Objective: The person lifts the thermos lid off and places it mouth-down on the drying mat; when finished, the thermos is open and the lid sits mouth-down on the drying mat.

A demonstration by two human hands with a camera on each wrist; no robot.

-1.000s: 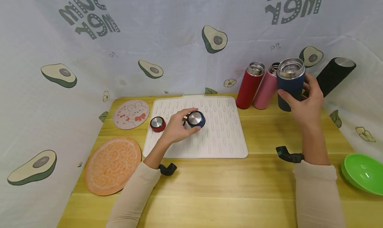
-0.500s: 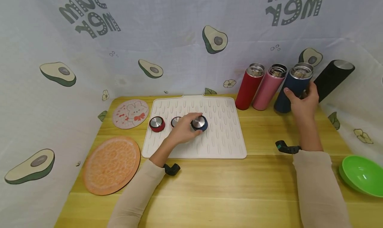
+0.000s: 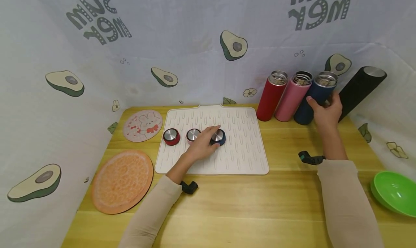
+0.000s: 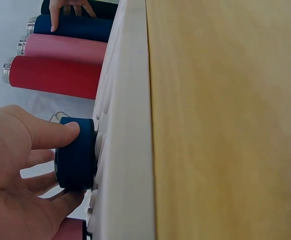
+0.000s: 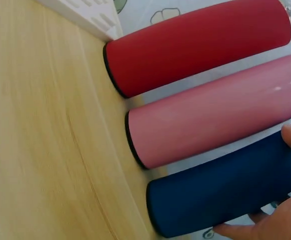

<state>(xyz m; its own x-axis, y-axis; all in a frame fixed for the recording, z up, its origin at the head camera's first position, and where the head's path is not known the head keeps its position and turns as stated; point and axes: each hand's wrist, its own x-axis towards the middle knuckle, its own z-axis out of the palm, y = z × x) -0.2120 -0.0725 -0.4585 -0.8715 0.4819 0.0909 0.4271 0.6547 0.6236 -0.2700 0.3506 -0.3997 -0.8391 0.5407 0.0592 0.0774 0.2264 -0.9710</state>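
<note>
My left hand [image 3: 202,146] pinches a blue bottle lid [image 4: 76,155] with a steel top between thumb and fingers, right at the white ridged mat. A pink lid [image 3: 193,134] sits beside it, partly covered by the hand, and a red lid [image 3: 171,136] lies farther left. On the right, my right hand [image 3: 327,112] holds a blue thermos bottle [image 5: 225,187] by its side, thumb and fingers on opposite sides. This bottle stands on the table, its steel mouth uncovered. To its left stand an open pink bottle [image 3: 293,98] and an open red bottle [image 3: 272,97].
A black bottle [image 3: 360,89] stands right of the blue one. The white mat [image 3: 240,161] covers the table's back middle. Left of it lie a rabbit-print round mat [image 3: 136,127] and an orange round mat [image 3: 121,183]. A green bowl [image 3: 391,195] sits at the right edge.
The blue bottle came down from the air onto the table beside the pink one. The blue lid shifted right and down onto the mat, uncovering the pink lid.
</note>
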